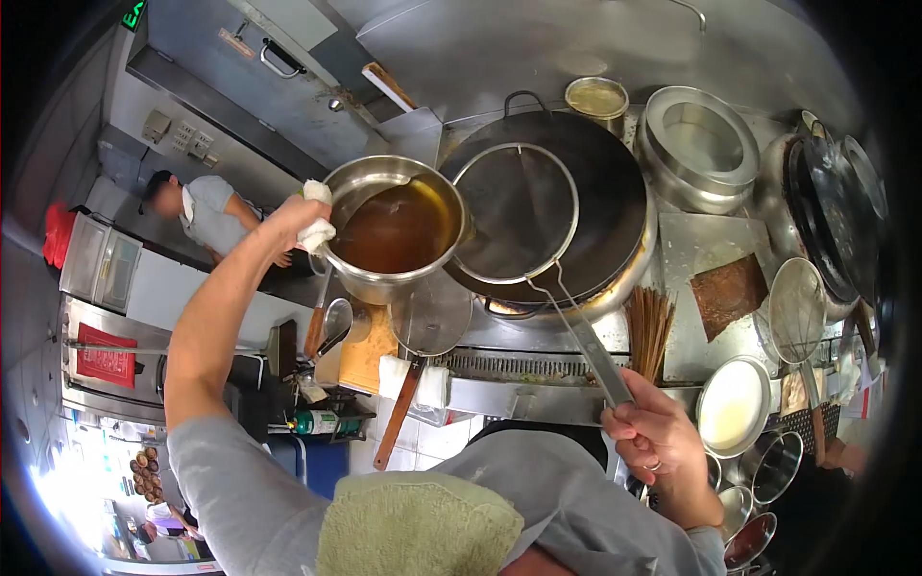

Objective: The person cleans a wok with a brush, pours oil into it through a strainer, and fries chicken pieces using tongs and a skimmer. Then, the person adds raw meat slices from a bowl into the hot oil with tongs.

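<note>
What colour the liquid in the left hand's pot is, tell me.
Reddish-brown liquid, clearest in the head view.

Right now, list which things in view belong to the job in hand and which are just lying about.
In the job:
Pot of brown liquid
White cloth at its rim, in the left hand
Strainer in the right hand
Wok beneath the strainer

Apparently lying about:
Bundle of thin sticks
Brown square sheet
Mesh skimmer at right

Grey short-sleeved shirt (538,475), fuzzy pale green towel (418,523) over it, slim silvery ring (654,468).
</note>
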The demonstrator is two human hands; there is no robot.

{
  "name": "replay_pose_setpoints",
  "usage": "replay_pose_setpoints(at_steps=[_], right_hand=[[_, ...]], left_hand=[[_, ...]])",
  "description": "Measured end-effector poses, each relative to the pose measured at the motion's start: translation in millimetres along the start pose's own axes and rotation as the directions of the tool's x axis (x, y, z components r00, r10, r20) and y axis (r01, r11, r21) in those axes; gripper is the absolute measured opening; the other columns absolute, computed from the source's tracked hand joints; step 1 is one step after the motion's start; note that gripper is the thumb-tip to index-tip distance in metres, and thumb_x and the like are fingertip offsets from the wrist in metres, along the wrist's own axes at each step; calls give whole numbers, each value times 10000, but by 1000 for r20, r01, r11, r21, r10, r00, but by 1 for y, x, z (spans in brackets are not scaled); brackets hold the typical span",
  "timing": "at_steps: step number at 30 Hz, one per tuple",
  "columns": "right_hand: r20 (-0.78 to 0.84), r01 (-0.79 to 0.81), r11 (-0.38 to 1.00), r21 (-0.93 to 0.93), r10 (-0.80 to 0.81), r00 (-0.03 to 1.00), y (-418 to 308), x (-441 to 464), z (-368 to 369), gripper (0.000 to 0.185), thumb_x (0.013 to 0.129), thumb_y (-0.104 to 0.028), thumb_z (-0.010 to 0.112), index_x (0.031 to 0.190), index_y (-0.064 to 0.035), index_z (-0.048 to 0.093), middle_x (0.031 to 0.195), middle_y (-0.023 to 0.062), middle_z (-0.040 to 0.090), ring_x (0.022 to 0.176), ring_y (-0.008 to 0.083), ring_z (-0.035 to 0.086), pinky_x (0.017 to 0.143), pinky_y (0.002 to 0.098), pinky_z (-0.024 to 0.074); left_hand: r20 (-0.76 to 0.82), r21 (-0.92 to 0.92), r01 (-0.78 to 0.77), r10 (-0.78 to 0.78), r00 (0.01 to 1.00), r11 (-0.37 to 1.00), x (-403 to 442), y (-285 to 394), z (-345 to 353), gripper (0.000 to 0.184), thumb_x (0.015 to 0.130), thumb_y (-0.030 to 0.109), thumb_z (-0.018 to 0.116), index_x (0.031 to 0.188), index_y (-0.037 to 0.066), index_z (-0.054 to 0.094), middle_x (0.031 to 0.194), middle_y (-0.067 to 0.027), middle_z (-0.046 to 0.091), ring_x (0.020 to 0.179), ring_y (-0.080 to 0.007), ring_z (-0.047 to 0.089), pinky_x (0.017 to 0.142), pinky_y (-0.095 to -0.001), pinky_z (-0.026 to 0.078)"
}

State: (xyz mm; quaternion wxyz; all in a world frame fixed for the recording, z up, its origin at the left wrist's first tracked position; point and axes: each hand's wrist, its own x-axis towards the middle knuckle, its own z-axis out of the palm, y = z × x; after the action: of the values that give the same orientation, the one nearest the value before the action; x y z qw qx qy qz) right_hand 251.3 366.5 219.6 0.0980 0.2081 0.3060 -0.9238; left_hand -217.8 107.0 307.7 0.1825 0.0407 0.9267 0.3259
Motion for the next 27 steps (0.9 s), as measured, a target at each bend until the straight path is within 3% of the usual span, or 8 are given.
replay_pose_setpoints(at_steps=[8, 9, 12, 13, 19, 27], right_hand=[[91, 26, 1000, 10, -27, 996, 3, 8, -2, 557, 875, -8, 368, 1413, -75, 242, 674, 14, 378, 353, 25, 273, 251, 188, 269], [146, 1, 1000, -7, 0, 989, 3, 10, -7, 572, 895, -25, 348, 1435, -90, 171, 693, 3, 383, 371, 43, 303, 283, 221, 354], [180, 9, 1000, 2, -9, 984, 1, 13, -7, 548, 899, -30, 348, 1421, -99, 193, 693, 0, 382, 373, 41, 304, 285, 219, 353], [210, 17, 1000, 9, -19, 977, 4, 17, -10, 528, 903, -33, 343, 1409, -109, 212, 698, -2, 381, 378, 38, 307, 287, 214, 352], [193, 68, 997, 29, -73, 979, 5, 19, -2, 514, 903, -36, 355, 1404, -80, 246, 711, -3, 372, 375, 21, 282, 278, 185, 313], [203, 97, 992, 81, -111, 973, 10, 24, -4, 515, 898, -29, 368, 1398, -73, 254, 708, 1, 371, 372, 22, 289, 266, 184, 323]], left_hand=[[-4, 433, -87, 99, 995, 897, 41, 43, 2, 210, 683, 88, 602, 819, -72, 608, 683, -130, 613, 522, -226, 604, 427, -377, 466], [-47, 461, -85, 120, 992, 883, 44, 48, 6, 204, 663, 96, 612, 792, -62, 620, 676, -138, 617, 518, -234, 608, 416, -394, 468], [-74, 640, -62, 142, 987, 766, 50, 67, 10, 375, 656, 153, 645, 929, -103, 649, 874, -193, 675, 784, -301, 670, 676, -372, 511], [-89, 659, -22, 107, 990, 752, 55, 70, 11, 405, 638, 176, 664, 955, -77, 661, 933, -206, 674, 859, -321, 668, 729, -373, 516], [-80, 831, -61, 226, 971, 553, 58, 97, 23, 436, 626, 218, 695, 964, -56, 670, 983, -219, 664, 911, -341, 658, 760, -391, 533], [-77, 861, -40, 206, 975, 508, 43, 129, 48, 387, 645, 216, 691, 961, -7, 688, 1003, -180, 670, 848, -318, 677, 681, -406, 574]])
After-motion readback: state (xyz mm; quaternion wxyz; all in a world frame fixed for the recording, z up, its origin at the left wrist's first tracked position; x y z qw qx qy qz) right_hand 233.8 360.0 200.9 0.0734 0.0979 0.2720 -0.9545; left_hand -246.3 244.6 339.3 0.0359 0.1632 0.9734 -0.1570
